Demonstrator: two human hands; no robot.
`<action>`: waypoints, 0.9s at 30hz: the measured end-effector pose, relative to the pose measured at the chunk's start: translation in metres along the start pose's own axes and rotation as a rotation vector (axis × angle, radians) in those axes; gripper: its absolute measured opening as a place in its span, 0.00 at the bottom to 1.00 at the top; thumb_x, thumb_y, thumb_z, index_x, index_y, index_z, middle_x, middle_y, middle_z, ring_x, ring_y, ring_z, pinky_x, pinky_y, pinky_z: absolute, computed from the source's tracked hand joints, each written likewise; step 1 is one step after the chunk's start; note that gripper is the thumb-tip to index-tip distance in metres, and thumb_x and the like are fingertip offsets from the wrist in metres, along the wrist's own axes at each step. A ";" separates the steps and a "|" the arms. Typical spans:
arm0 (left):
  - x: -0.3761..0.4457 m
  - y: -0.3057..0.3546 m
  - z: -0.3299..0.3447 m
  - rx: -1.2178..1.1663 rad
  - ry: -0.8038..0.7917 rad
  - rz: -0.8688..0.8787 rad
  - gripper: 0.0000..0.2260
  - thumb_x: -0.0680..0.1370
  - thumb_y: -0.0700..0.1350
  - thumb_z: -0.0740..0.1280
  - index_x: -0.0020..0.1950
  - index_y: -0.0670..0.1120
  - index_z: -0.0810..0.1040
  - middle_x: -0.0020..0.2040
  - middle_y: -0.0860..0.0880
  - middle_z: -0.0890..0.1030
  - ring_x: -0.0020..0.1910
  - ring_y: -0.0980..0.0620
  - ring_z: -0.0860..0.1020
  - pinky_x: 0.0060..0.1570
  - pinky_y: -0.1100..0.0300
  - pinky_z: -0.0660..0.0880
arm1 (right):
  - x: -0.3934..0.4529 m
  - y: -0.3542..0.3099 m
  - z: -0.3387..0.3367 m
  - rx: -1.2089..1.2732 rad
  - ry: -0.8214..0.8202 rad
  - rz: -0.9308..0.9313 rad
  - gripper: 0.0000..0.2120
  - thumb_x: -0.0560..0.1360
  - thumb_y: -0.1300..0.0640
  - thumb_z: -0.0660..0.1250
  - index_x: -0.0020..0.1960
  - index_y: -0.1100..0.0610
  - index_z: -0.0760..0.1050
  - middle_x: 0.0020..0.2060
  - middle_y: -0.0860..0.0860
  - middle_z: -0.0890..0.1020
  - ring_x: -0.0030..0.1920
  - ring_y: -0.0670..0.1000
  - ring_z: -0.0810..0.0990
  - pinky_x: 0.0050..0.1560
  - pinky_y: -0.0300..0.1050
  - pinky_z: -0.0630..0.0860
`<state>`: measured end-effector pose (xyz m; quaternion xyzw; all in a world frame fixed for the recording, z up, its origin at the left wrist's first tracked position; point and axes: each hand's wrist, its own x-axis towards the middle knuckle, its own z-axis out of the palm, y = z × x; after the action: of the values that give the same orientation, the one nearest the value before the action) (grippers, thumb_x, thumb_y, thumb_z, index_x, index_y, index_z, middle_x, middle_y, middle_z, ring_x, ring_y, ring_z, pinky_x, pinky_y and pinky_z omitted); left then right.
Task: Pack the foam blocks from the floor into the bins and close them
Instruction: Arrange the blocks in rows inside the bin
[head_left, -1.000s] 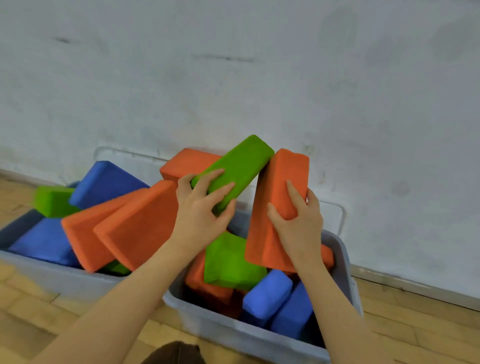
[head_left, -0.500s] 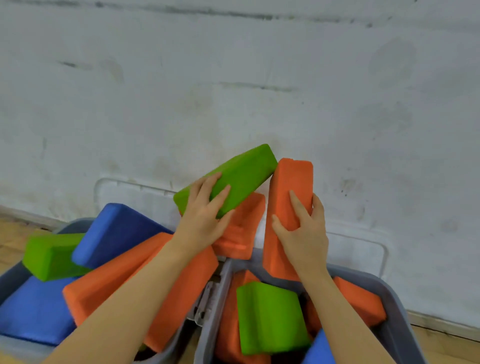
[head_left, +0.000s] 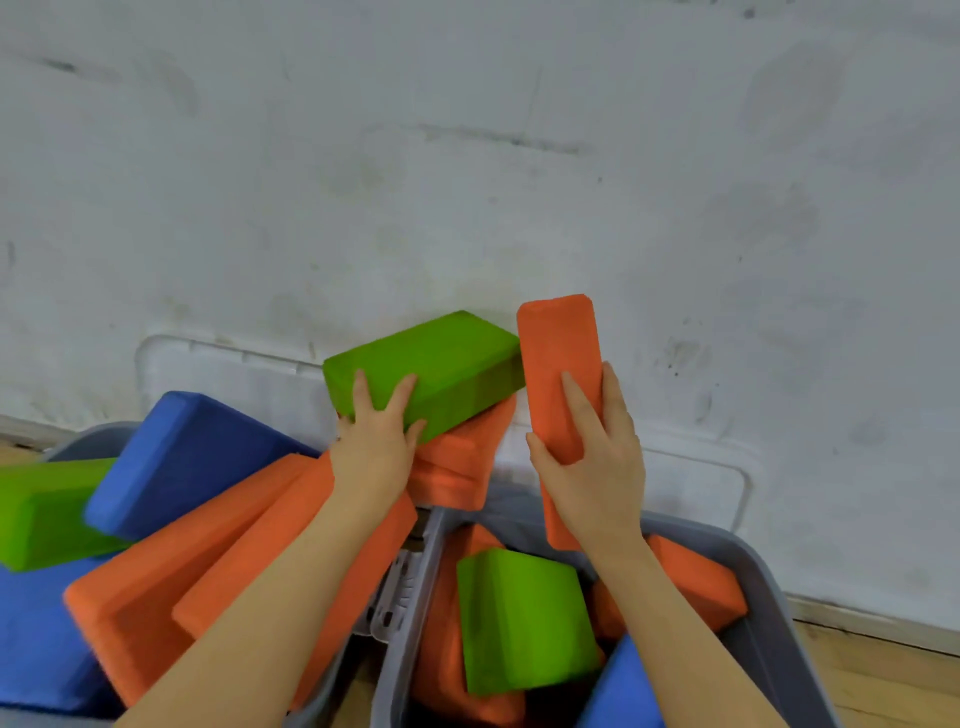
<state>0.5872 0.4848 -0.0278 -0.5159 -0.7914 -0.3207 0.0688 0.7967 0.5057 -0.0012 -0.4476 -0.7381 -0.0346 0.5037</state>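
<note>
My left hand (head_left: 375, 448) grips a green block (head_left: 431, 370) lying atop the left bin's (head_left: 91, 441) heap; my right hand (head_left: 592, 467) clasps an upright orange block (head_left: 561, 364) over the right bin (head_left: 769, 597). I count three green blocks, two bins.

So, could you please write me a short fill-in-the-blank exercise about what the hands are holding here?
1. The left hand grips a ____ block.
2. The right hand holds an upright ____ block.
3. Behind the bins, lids lean against the ____.

Missing: green; orange; wall
</note>
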 end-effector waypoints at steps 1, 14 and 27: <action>0.001 0.001 -0.001 -0.041 -0.011 -0.013 0.26 0.77 0.52 0.64 0.74 0.57 0.61 0.76 0.38 0.53 0.61 0.29 0.69 0.59 0.40 0.69 | 0.001 -0.001 -0.002 0.001 0.004 -0.017 0.32 0.65 0.50 0.71 0.68 0.50 0.70 0.72 0.58 0.65 0.65 0.58 0.72 0.59 0.52 0.72; 0.031 -0.044 -0.001 -0.208 -0.126 0.078 0.25 0.79 0.55 0.59 0.75 0.58 0.56 0.78 0.46 0.50 0.74 0.41 0.57 0.69 0.39 0.55 | 0.046 -0.025 0.010 -0.194 0.048 -0.427 0.33 0.63 0.51 0.73 0.67 0.48 0.68 0.71 0.56 0.67 0.67 0.54 0.71 0.60 0.55 0.64; 0.038 -0.006 -0.073 -0.743 0.123 0.338 0.28 0.74 0.47 0.71 0.69 0.58 0.62 0.62 0.60 0.68 0.62 0.63 0.67 0.62 0.64 0.67 | 0.060 -0.053 0.022 -0.310 -0.217 -0.670 0.42 0.60 0.51 0.76 0.71 0.47 0.65 0.72 0.48 0.67 0.67 0.52 0.71 0.63 0.55 0.59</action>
<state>0.5483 0.4705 0.0440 -0.6080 -0.5205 -0.5991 -0.0232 0.7387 0.5228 0.0560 -0.2535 -0.8784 -0.2608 0.3100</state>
